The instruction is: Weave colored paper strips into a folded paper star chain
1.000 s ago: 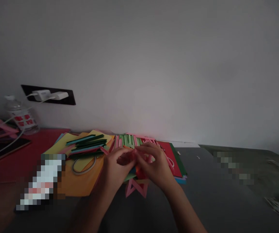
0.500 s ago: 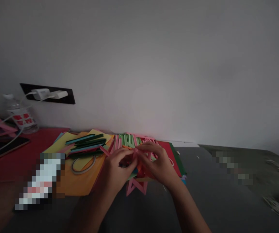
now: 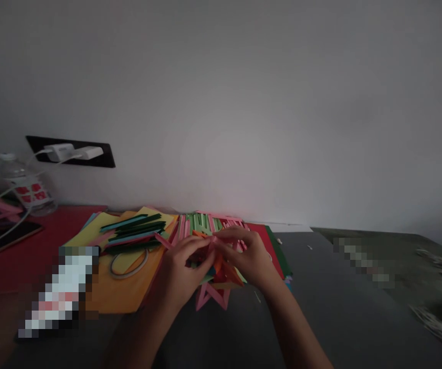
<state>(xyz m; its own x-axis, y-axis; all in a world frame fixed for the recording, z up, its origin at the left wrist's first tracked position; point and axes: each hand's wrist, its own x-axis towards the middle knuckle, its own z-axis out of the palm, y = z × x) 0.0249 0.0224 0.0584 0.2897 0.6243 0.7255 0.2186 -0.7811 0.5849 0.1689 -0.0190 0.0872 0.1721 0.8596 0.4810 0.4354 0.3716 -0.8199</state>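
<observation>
Our left hand (image 3: 180, 266) and right hand (image 3: 249, 259) pinch a folded paper piece (image 3: 215, 266) between fingertips at 6 o'clock; its form is mostly hidden by our fingers. Paper strips (image 3: 136, 230) lie at 9 o'clock, dim and blurred.

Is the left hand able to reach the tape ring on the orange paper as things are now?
Probably yes. The tape ring lies uncovered on the orange paper, just left of the left hand, nothing between. But that hand, with the right hand, is busy pinching a folded paper piece.
</observation>
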